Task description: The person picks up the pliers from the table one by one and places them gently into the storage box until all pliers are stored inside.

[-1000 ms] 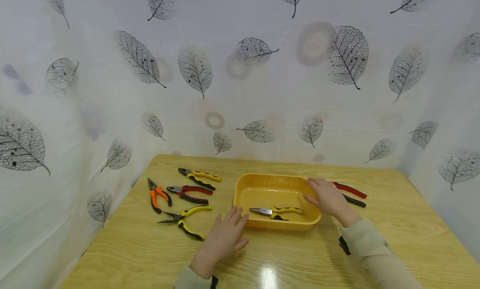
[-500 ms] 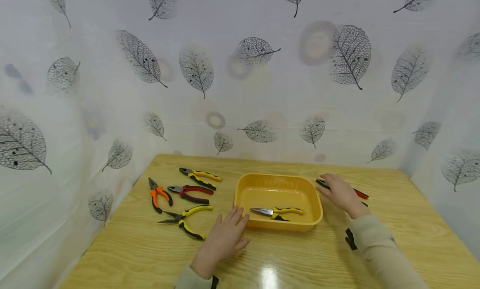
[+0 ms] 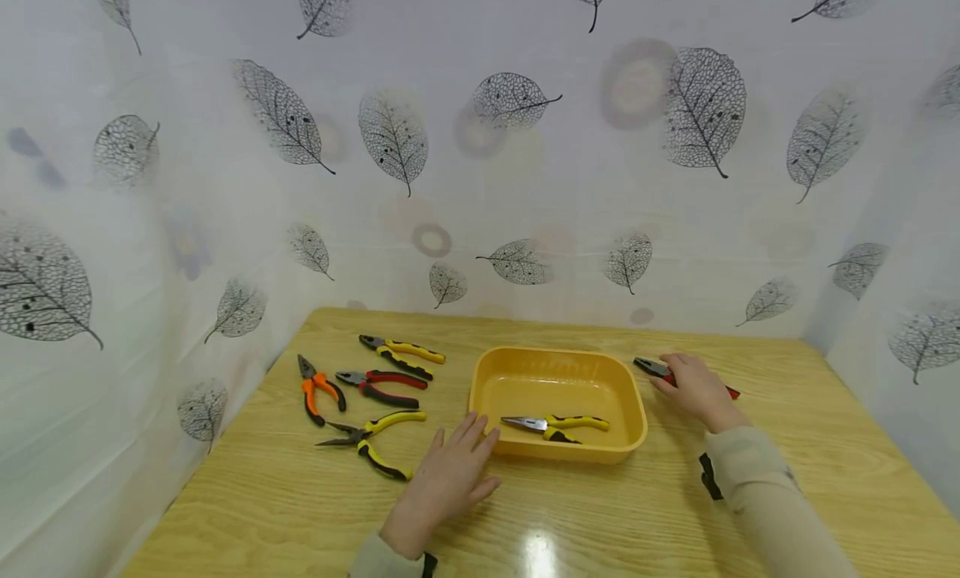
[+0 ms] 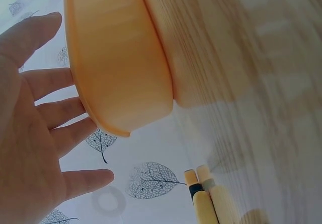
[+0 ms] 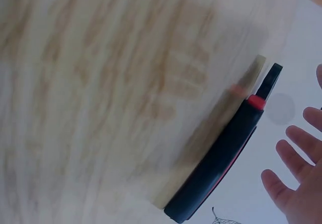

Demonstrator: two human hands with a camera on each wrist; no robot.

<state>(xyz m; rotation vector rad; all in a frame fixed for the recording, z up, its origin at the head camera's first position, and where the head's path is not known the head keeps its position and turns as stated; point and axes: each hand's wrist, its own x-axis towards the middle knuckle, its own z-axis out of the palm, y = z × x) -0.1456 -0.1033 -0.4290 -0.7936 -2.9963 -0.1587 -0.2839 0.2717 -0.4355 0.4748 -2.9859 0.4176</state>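
Observation:
In the head view my left hand (image 3: pixel 446 484) lies with straight, spread fingers at the near left corner of a yellow tray (image 3: pixel 633 445). The left wrist view shows its fingertips touching the tray's rim (image 4: pixel 79 90). Inside the tray lie long-nose pliers (image 3: pixel 558 424) with yellow and black handles. To the right of the tray, my right hand (image 3: pixel 693 388) is over red and black pliers (image 3: pixel 652 366), covering their middle. From the right wrist view, the fingers are extended above the pliers (image 5: pixel 216 158), which lie on the table, with a gap between them.
Left of the tray are yellow-black combination pliers (image 3: pixel 402 355), red-black pliers (image 3: pixel 382 386), orange-black pliers (image 3: pixel 317 392) and yellow-black long-nose pliers (image 3: pixel 371 438). All rest on a wooden table (image 3: pixel 585 520). A leaf-patterned curtain (image 3: pixel 510 186) encloses the back and sides.
My right hand has left the tray's right rim and moved right over the red and black pliers, whose jaws now show beyond it. My left hand has stayed in place.

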